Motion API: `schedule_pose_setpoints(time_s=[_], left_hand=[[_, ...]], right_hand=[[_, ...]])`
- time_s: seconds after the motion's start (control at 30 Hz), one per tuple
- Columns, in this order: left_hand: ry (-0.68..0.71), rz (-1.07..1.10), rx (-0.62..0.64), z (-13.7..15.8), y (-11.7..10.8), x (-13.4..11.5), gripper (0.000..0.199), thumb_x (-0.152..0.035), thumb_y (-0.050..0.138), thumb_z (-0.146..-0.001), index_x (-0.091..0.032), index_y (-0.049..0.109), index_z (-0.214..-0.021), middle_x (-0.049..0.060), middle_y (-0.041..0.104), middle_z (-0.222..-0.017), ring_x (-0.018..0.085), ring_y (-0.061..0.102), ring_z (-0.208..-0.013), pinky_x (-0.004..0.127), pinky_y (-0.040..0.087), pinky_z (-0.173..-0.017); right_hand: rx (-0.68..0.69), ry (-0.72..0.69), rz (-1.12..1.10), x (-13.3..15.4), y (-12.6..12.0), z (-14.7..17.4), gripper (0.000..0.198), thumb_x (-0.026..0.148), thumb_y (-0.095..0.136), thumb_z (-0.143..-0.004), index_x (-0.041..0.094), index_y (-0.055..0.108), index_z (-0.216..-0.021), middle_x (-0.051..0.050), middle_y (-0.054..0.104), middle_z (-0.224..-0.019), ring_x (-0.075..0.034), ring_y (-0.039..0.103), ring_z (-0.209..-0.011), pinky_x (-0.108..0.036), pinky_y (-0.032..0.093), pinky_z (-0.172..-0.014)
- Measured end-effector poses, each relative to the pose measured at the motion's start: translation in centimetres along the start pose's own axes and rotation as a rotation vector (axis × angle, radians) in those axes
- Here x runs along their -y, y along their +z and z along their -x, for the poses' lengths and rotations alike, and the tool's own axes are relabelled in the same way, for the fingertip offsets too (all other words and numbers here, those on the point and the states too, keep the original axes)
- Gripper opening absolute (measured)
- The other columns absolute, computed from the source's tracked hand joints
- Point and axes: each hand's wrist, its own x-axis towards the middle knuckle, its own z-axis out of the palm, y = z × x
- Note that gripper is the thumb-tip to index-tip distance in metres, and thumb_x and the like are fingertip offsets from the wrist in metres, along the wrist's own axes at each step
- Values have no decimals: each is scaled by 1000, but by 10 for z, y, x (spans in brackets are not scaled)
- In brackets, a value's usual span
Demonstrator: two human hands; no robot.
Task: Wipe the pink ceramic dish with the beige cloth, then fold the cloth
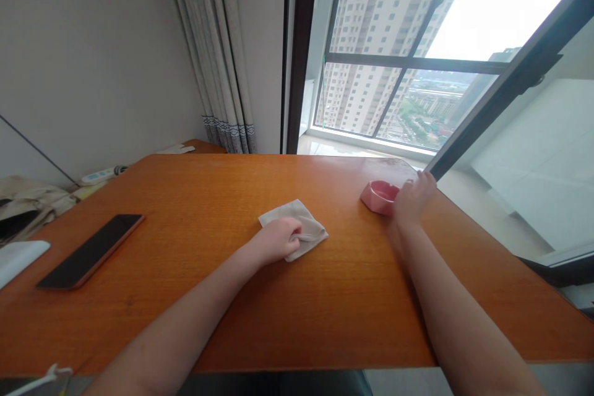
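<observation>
My left hand [279, 239] is closed, its fingers gathered on a pale square tissue [297, 213] that lies on the wooden table. The tissue's corners spread out flat around my fist. Towards the far right of the table sits a pink ashtray [378, 197] with an angular outer wall. My right hand [413, 201] is just beside its right side, blurred by motion, with fingers stretched out and up. It overlaps the ashtray's right edge; whether they touch I cannot tell.
A dark phone-like slab [93, 253] lies on the left of the table [208, 192]. A white object [21, 260], a power strip [99, 176] and a cloth bag [28, 198] are at the left edge. Beyond the table are a curtain [218, 55] and a window [371, 62].
</observation>
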Motion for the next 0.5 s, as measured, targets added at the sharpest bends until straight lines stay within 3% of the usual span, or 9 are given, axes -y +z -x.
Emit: schedule_pose_setpoints(time_s=[0.07, 0.13, 0.17, 0.23, 0.27, 0.33, 0.43, 0.5], left_hand=[[-92, 308, -76, -6, 0, 5, 8, -24, 50, -69, -17, 52, -71, 0, 53, -65, 13, 47, -60, 24, 33, -55], [-187, 667, -200, -13, -6, 16, 14, -29, 51, -69, -17, 52, -76, -1, 52, -66, 11, 48, -59, 23, 36, -55], [-226, 812, -278, -15, -12, 24, 16, -30, 51, -68, -16, 51, -76, -1, 52, -67, 11, 48, -59, 22, 37, -55], [-298, 955, -426, -16, -28, 47, 16, -28, 52, -65, -16, 50, -76, -2, 51, -66, 10, 48, -58, 21, 38, -54], [-347, 953, -476, -15, -38, 60, 17, -27, 54, -63, -16, 50, -76, -3, 51, -66, 9, 48, -57, 20, 37, -53], [-477, 826, -518, -8, -58, 89, 23, -25, 54, -60, -17, 52, -82, -3, 52, -65, 10, 48, -55, 20, 37, -50], [-660, 511, -508, 5, -79, 124, 32, -26, 53, -64, -19, 51, -95, -3, 52, -63, 12, 50, -53, 23, 39, -51], [-719, 334, -514, 10, -83, 138, 33, -29, 56, -66, -19, 50, -97, -3, 52, -60, 14, 51, -53, 25, 39, -53]], right_hand=[[-28, -201, -73, 37, -1, 14, 40, 31, 31, -90, 16, 47, -123, -13, 44, -132, -26, 35, -127, -49, 26, -104], [124, -340, -204, 77, 1, 38, 36, 31, 32, -91, 17, 50, -118, -12, 53, -121, -23, 47, -116, -42, 36, -99], [267, -375, -255, 95, 3, 53, 34, 30, 31, -92, 17, 52, -115, -11, 57, -113, -21, 53, -106, -37, 41, -93], [687, -451, -258, 123, 9, 87, 33, 33, 32, -92, 19, 56, -110, -8, 64, -99, -18, 59, -92, -32, 45, -85], [842, -462, -212, 132, 12, 102, 34, 35, 33, -92, 20, 56, -112, -8, 65, -99, -19, 59, -92, -33, 45, -85], [1008, -488, -74, 141, 17, 127, 41, 43, 41, -89, 20, 53, -121, -10, 61, -115, -24, 55, -107, -38, 41, -93], [1086, -567, 70, 137, 20, 137, 52, 45, 51, -82, 20, 49, -128, -12, 48, -135, -29, 41, -124, -45, 32, -103], [1143, -629, 63, 129, 22, 129, 49, 36, 51, -81, 20, 51, -127, -10, 46, -138, -27, 40, -126, -44, 29, -105]])
